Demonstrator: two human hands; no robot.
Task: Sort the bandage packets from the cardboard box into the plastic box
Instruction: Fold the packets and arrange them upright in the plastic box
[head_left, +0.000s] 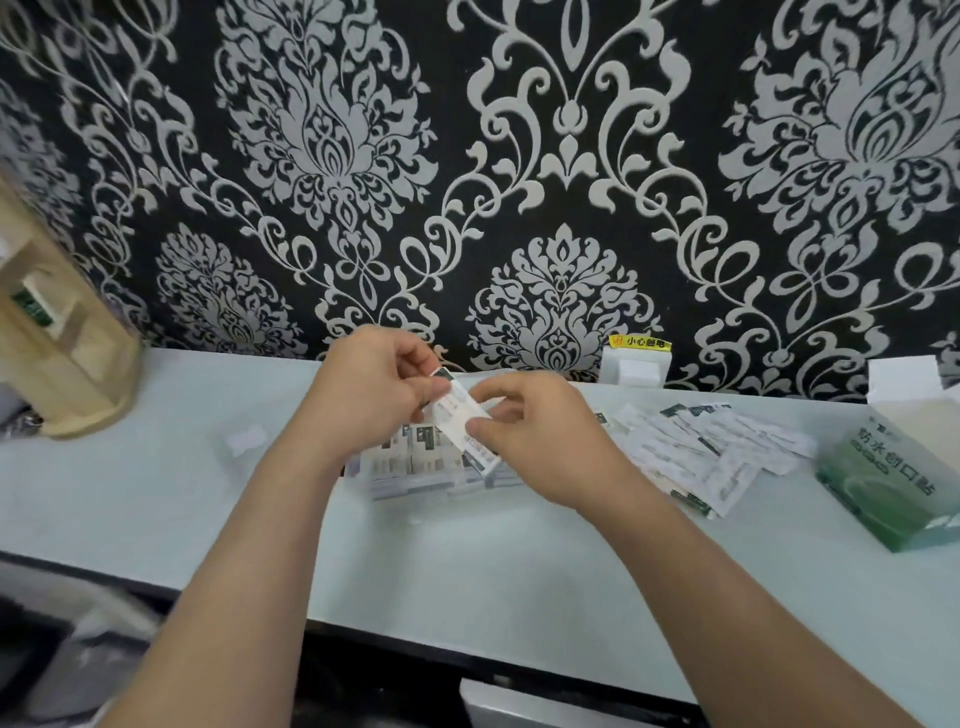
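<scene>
Both hands hold a small stack of white bandage packets (460, 418) above the clear plastic box (415, 486), which has rows of packets standing in it. My left hand (379, 389) pinches the stack's upper end. My right hand (530, 431) pinches its lower end. A loose pile of white and dark-green bandage packets (706, 447) lies on the pale table to the right. The green and white cardboard box (893, 483) lies open on its side at the far right.
A wooden rack (57, 332) stands at the back left. A small clear lid-like piece (244, 441) lies left of the plastic box. A white wall socket with a yellow warning label (636, 361) sits at the back. The table's (467, 571) dark front edge runs below my forearms.
</scene>
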